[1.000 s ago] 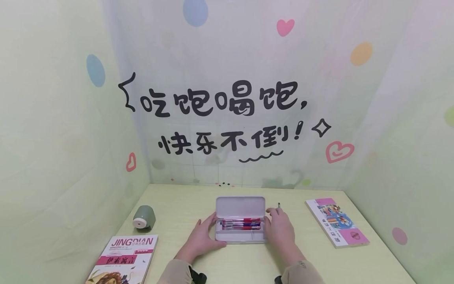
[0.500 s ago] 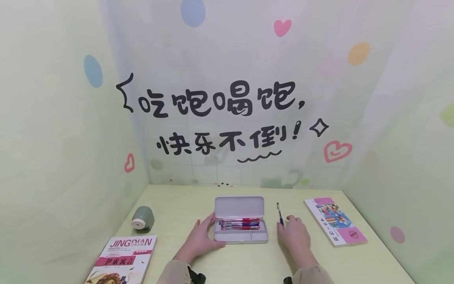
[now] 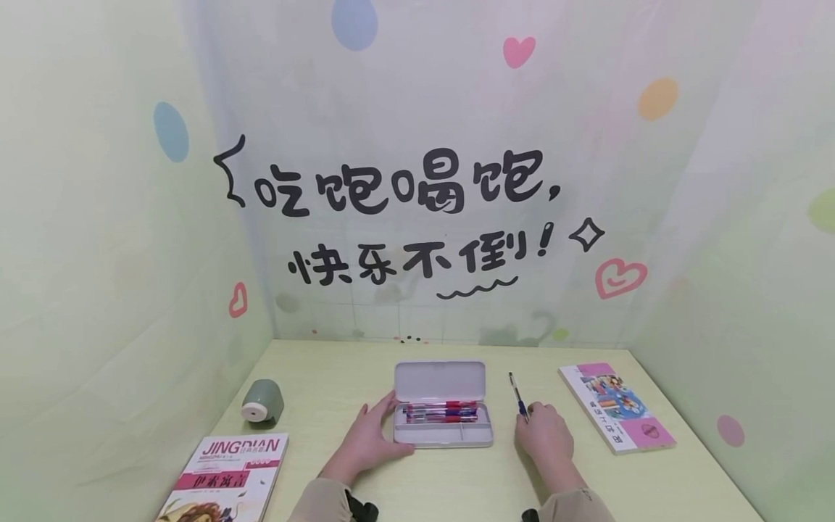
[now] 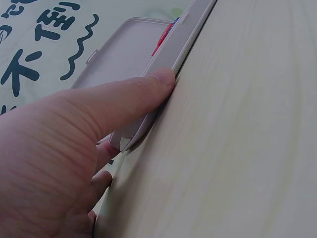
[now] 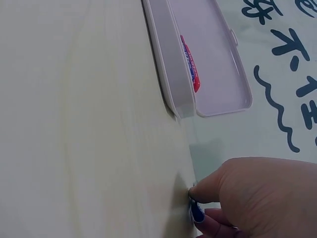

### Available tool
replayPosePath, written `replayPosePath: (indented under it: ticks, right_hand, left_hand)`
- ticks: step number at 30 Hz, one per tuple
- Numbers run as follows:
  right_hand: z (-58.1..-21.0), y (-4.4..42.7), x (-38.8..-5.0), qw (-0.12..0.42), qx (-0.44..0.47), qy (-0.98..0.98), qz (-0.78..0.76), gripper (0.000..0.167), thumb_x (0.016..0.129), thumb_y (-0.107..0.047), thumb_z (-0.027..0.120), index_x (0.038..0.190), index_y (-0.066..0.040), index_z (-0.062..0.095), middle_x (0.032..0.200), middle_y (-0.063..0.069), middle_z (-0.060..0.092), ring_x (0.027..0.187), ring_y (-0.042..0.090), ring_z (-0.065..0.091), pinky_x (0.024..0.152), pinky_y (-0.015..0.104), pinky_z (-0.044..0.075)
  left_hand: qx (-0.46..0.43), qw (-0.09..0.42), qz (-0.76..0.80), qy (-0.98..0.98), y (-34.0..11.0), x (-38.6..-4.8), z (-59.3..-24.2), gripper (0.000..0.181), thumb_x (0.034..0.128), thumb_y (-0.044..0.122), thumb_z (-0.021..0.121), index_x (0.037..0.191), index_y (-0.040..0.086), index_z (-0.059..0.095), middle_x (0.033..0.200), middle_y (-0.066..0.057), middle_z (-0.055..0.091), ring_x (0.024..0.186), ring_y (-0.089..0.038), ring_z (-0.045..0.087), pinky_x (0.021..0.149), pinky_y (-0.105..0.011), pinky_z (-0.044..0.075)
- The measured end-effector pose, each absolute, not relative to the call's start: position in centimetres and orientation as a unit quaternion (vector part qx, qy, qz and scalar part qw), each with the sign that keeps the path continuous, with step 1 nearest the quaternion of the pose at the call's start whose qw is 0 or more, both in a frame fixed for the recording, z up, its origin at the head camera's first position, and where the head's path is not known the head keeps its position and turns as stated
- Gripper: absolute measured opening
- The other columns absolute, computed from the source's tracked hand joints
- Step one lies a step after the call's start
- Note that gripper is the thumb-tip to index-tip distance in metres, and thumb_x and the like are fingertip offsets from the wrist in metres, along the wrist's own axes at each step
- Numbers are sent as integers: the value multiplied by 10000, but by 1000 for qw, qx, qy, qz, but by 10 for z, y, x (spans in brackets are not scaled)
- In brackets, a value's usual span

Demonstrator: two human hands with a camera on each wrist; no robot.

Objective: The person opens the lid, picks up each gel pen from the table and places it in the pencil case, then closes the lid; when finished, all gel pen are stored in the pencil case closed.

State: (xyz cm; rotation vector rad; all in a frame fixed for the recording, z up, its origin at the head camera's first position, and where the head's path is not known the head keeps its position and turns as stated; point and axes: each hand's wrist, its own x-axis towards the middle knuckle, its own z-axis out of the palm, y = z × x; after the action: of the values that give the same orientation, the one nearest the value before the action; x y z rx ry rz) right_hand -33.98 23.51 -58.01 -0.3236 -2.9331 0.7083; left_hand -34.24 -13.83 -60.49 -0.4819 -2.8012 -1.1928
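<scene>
A pale lilac pencil case (image 3: 432, 434) lies on the table with its lid (image 3: 440, 380) raised, several red and blue pens (image 3: 443, 412) inside its back compartment. My left hand (image 3: 369, 439) holds the case at its left end; in the left wrist view the thumb (image 4: 133, 91) presses the front wall while the other fingers are partly hidden behind the corner. To the right of the case, my right hand (image 3: 546, 439) pinches the blue end of a pen (image 3: 517, 392) at the table surface. The right wrist view shows that pen's blue end (image 5: 197, 213) between thumb and fingers.
At the left stand a grey-green pencil sharpener (image 3: 263, 402) and, nearer, a white-and-pink book (image 3: 225, 475). Another book (image 3: 616, 407) with a pink cover lies at the right. A printed cloth wall (image 3: 417, 312) closes off the table's back edge.
My right hand has left the case's right end, moved right and taken hold of the loose pen. The left hand stays on the case. The view shifted slightly.
</scene>
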Motion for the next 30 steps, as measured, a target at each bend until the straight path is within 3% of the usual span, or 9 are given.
replayPosePath:
  ticks: [8,18,25,30]
  right_hand:
    - [-582,238,-340,54,-109,-963,238,394,1009,-242,649,1255,60,711,1093,256,713,912,392,715,733,583,649]
    - [-574,236,-334,56,-122,-958,254,401,1042,-220,596,1314,60,688,1192,287,683,958,400,713,773,600,648]
    - [-570,228,-333,117,-119,-947,275,389,1070,-241,581,1357,2,678,1281,272,670,977,388,721,742,554,642]
    - [-567,216,-334,187,-86,-936,286,345,1066,-219,611,1345,-32,692,1239,219,685,970,371,726,748,551,636]
  left_hand:
    - [-159,33,-386,-908,-138,-343,-606,1279,691,531,1002,1712,93,370,1632,-90,615,1590,-413,489,1409,-690,104]
    - [-164,39,-384,-908,-137,-342,-607,1277,689,529,1006,1712,99,374,1619,-94,628,1578,-428,499,1400,-708,112]
    - [-162,39,-384,-908,-137,-341,-605,1285,689,523,1008,1711,81,368,1615,-109,629,1578,-431,500,1400,-711,110]
    - [-161,38,-385,-908,-137,-342,-606,1284,687,525,1010,1711,83,371,1618,-109,626,1582,-431,495,1400,-711,110]
